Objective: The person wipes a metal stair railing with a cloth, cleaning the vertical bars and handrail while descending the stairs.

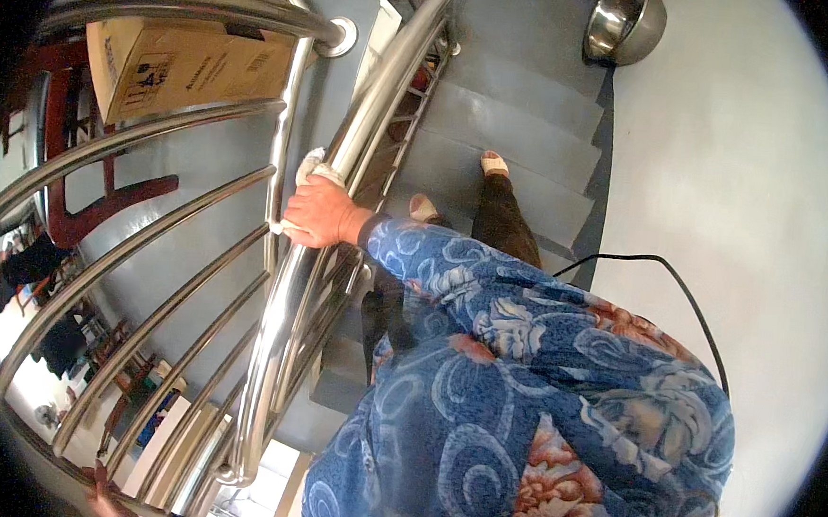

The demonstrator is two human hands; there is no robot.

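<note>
My right hand [320, 213] is closed over a white cloth [317, 165], pressing it onto the shiny steel handrail [283, 312] of a staircase. Bits of the cloth stick out above the knuckles and below the fingers. At the lower left edge, my left hand [109, 503] is only partly in view, its fingers at the curved steel railing bar [29, 436] and seemingly hooked over it. The blue flowered sleeve [515, 307] of my right arm reaches across to the handrail.
My feet in light slippers [494, 162] stand on grey stairs [508, 113] beside a white wall [724, 154]. A round steel bowl-like object [625, 25] is at the wall's top. Beyond the railing are a cardboard box [198, 70] and a dark red wooden chair [75, 224]. A black cable [665, 262] loops at right.
</note>
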